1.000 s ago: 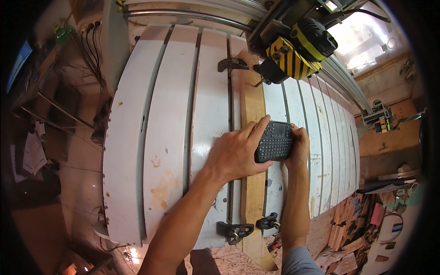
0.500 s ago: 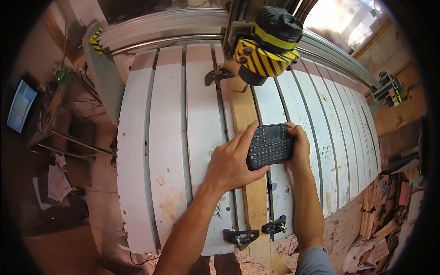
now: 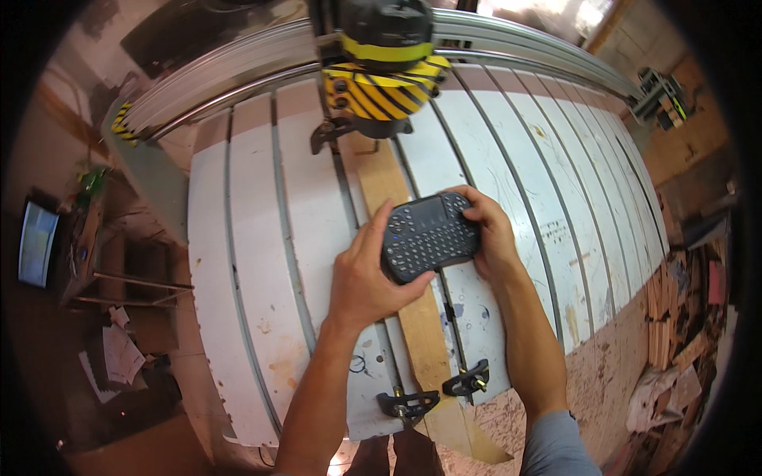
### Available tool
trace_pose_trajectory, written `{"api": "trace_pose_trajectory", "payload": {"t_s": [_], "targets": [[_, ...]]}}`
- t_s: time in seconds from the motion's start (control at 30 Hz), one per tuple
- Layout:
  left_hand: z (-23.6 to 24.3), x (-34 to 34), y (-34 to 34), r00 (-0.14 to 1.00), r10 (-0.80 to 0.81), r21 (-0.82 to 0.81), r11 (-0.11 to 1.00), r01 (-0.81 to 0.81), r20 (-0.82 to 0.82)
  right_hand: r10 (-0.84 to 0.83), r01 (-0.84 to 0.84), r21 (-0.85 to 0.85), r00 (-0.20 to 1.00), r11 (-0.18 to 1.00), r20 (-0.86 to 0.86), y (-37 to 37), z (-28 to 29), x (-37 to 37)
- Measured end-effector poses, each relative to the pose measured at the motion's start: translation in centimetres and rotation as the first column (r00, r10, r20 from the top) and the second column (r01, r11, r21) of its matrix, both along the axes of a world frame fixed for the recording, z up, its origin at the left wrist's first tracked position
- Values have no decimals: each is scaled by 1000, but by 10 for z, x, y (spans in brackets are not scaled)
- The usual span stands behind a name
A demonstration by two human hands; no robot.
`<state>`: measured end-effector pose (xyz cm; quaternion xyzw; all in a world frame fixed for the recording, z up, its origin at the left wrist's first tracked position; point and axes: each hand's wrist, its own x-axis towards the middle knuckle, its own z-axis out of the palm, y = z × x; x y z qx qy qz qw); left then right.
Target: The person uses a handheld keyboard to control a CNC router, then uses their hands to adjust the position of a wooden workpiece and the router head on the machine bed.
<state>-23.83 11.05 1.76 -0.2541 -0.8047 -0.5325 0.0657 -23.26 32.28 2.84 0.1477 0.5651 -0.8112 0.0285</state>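
Between both hands I hold a small black handheld keyboard [image 3: 432, 242] with a touchpad at its top. My left hand [image 3: 369, 274] grips its left end, thumb along the near edge. At the other end, my right hand [image 3: 492, 230] is closed with the thumb over the keys near the upper right corner. Beneath lies a long wooden board [image 3: 425, 341] on the white slatted bed [image 3: 270, 317]. Beyond the keyboard hangs a router spindle [image 3: 385, 63] with a yellow-and-black striped mount; its bit is above the board's far part.
Black clamps [image 3: 409, 404] sit at the board's near end, and another clamp [image 3: 329, 135] is by the spindle. A metal gantry rail [image 3: 238, 87] crosses the back. At left stands a lit monitor [image 3: 38, 242]; wood scraps [image 3: 667, 309] are piled at right.
My view has shifted and tilted, so the spindle and bed appear farther left. Both hands still hold the keyboard, and a small blue light now shows on it.
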Motion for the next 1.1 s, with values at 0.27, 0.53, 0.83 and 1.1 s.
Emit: {"api": "trace_pose_trajectory", "payload": {"t_s": [0.27, 0.53, 0.83, 1.1], "targets": [[4, 0, 2, 1000, -2, 1, 1000, 2, 27, -1, -1, 130, 1000, 992, 15, 1, -2, -1], [4, 1, -1, 1000, -14, -32, 999, 13, -16, -62, 61, 245, 998, 968, -4, -6, -3, 1], [4, 0, 0, 999, -26, -40, 999, 24, -35, -75, 70, 229, 997, 971, 12, -6, -1, 1], [3, 0, 0, 999, -31, -42, 999, 30, -30, -81, 75, 249, 997, 966, 10, -8, 1, 2]]}}
